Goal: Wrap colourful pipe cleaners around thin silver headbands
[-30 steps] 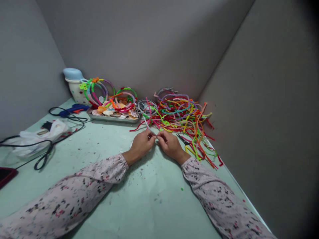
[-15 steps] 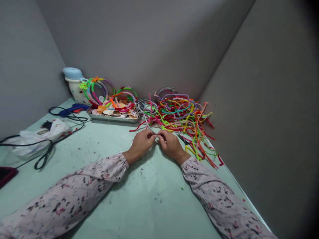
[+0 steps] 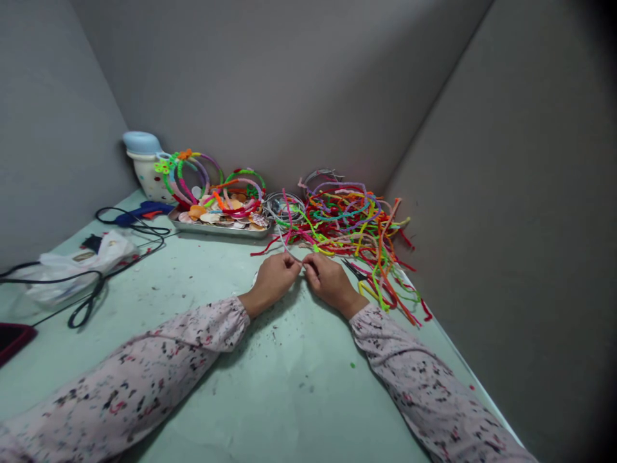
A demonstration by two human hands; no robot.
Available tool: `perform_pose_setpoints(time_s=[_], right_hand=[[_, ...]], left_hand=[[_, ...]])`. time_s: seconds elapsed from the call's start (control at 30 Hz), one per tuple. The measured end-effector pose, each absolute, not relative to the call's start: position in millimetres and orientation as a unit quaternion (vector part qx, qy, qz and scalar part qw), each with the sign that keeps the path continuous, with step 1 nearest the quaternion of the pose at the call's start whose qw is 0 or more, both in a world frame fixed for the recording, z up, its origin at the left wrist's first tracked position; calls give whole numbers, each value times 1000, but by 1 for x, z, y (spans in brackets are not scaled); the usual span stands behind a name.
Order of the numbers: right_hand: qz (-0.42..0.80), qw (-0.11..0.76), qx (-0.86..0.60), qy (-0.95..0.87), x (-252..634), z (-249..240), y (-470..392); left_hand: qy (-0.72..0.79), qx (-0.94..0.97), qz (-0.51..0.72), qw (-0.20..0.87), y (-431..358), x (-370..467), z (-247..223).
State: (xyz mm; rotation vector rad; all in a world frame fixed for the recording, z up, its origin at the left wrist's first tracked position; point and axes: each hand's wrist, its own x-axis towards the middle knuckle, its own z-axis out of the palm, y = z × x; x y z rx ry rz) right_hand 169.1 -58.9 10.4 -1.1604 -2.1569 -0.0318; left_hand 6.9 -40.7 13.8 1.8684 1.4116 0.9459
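Observation:
My left hand (image 3: 276, 281) and my right hand (image 3: 328, 281) meet above the middle of the table, fingertips almost touching. Both are closed in a pinch on a thin grey wire (image 3: 283, 242), which runs up and away from the fingers toward the pile behind. A pink pipe cleaner (image 3: 286, 204) stands up near its far end; I cannot tell whether the two are joined. Just beyond the hands lies a heap of coloured pipe cleaners (image 3: 349, 215), with a coil of grey wire (image 3: 284, 204) at its left. Scissors (image 3: 359, 276) with yellow-and-red handles rest right of my right hand.
A metal tray (image 3: 219, 229) holds fabric pieces and several pipe-cleaner-wrapped hoops (image 3: 245, 175). Behind it stands a white container (image 3: 149, 177) with a blue lid. On the left are a blue tool (image 3: 139, 212), a black cable (image 3: 87, 308), a plastic bag (image 3: 72, 267) and a dark red-edged object (image 3: 14, 341).
The upright pink pipe cleaner has shifted slightly left, and the wire has moved a little near my fingers. Both hands stay nearly in place, still pinching.

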Motion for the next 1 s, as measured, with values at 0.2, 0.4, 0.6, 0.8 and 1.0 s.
perform_pose_setpoints(time_s=[0.2,0.4,0.6,0.8,1.0], right_hand=[[-39,316,-440,-840,169,11,-59],[-73,296,-441,-844,171,9,-59],[-89,289,-435,-848,173,8,-59],[-83,300,-447,-839,174,5,-57],[-74,355,-483,-797,174,6,-52]], left_hand=[[538,676,368,343,-41,8,14],[530,643,380,402,-40,10,15],[527,583,380,487,-42,13,25],[507,624,354,478,-35,11,20],[450,726,385,350,-36,8,21]])
